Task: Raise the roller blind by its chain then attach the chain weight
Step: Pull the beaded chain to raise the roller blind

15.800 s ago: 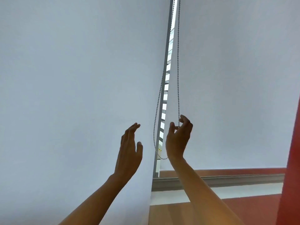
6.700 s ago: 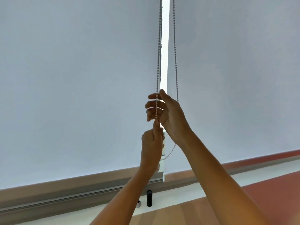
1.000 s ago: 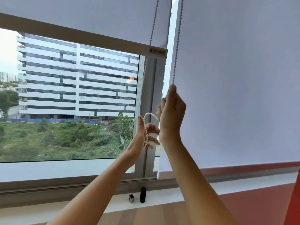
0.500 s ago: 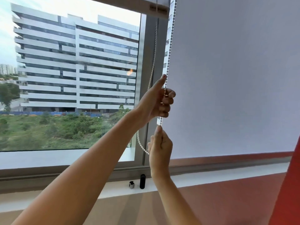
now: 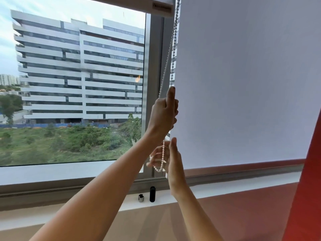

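Hanging down the grey window mullion [image 5: 157,66], the white beaded plastic chain [image 5: 169,54] is a string of small round beads, two strands running close together from the top edge of the head view. Both strands lead down into the left hand [image 5: 164,115], which is closed in a fist around them with the thumb pointing straight up along the chain. Below that fist the chain drops on and ends in a small curved loop in front of the right hand [image 5: 171,159]. The right hand is held edge-on, fingers loosely spread and blurred; whether it actually pinches the loop cannot be told.

The raised pale grey fabric roller blind [image 5: 156,4] shows only its bottom bar and a small label at the top of the frame, above clear glass. Beside it on the right, a second pale grey roller blind [image 5: 243,84] hangs fully down.

On the white window sill [image 5: 225,190], just below the hands, a black cylindrical chain weight [image 5: 152,194] stands upright, with a short silver and black cap piece [image 5: 141,197] just beside it on its left.
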`<state>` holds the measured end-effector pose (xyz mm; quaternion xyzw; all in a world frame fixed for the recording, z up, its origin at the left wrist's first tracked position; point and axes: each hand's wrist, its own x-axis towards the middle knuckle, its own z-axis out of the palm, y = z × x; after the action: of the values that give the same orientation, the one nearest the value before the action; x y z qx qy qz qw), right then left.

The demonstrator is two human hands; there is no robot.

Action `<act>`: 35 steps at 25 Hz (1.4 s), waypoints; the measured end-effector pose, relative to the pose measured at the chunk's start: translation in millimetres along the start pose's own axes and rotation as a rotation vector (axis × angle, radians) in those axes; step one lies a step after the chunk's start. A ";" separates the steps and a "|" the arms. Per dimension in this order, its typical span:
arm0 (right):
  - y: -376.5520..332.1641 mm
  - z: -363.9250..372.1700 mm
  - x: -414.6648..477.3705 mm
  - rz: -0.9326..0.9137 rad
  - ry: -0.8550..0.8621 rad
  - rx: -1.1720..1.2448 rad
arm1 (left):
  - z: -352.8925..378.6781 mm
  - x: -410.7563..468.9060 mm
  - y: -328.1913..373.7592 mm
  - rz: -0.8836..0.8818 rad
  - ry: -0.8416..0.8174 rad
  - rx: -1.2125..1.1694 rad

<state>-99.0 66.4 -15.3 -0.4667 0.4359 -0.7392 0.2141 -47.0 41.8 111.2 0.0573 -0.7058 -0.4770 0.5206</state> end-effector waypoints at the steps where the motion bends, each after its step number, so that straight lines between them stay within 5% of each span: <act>1: -4.5 -3.2 6.2 -0.014 0.021 0.032 | 1.2 -1.0 -0.3 0.010 -0.014 0.000; 6: -53.8 -11.9 37.5 -0.075 -0.004 0.159 | -3.5 -4.4 -10.8 0.071 0.020 0.082; 14: -101.3 -12.3 68.6 -0.111 -0.240 0.217 | 1.1 -59.2 -83.7 -0.205 -0.080 -0.064; 19: -132.8 5.3 89.3 -0.059 -0.284 0.088 | 0.6 -77.3 -109.0 -0.198 -0.124 -0.048; 23: -145.9 24.9 106.5 -0.143 -0.008 -0.029 | -4.0 -70.4 -112.3 -0.170 -0.137 -0.007; 27: -121.1 46.7 119.7 -0.503 0.318 -0.260 | -6.2 -62.1 -121.3 -0.209 -0.162 -0.079; 35: -94.0 49.5 114.1 -0.763 0.397 -0.328 | -39.7 -2.9 -126.5 -0.434 -0.320 -0.143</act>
<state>-101.1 11.5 130.6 -0.4710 0.3767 -0.7614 -0.2376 -67.0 -49.0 16.6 0.0943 -0.7148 -0.6289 0.2911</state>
